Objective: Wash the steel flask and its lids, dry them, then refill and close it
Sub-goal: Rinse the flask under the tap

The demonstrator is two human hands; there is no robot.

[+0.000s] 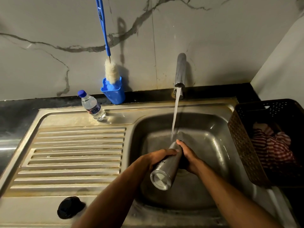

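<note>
1. The steel flask lies tilted over the sink basin, its flat base toward the near side and its mouth end raised toward the far side, where the stream from the tap lands at or just beside the mouth.
2. The left hand wraps over the flask's left flank, fingers curled across the body. The right hand cups the right flank near the neck, fingers pressed round it. Both grip the flask itself.
3. This looks like the washing step, with the flask being rinsed or filled for rinsing. Drying and refilling appear not yet begun.
4. Writing on the flask's side is partly covered by the left hand; only the letters "ON" can be read.
5. A dark lid rests on the near left rim of the sink unit, well apart from the flask. Whether a second lid is present cannot be told.
6. The next move likely calls for scrubbing inside, and the bottle brush stands in a blue holder at the far wall, left of the tap.
7. A small water bottle with a blue cap stands at the far edge of the drainboard; its label is too small to read.
8. A dark basket at the right holds a striped cloth, likely for drying.
</note>
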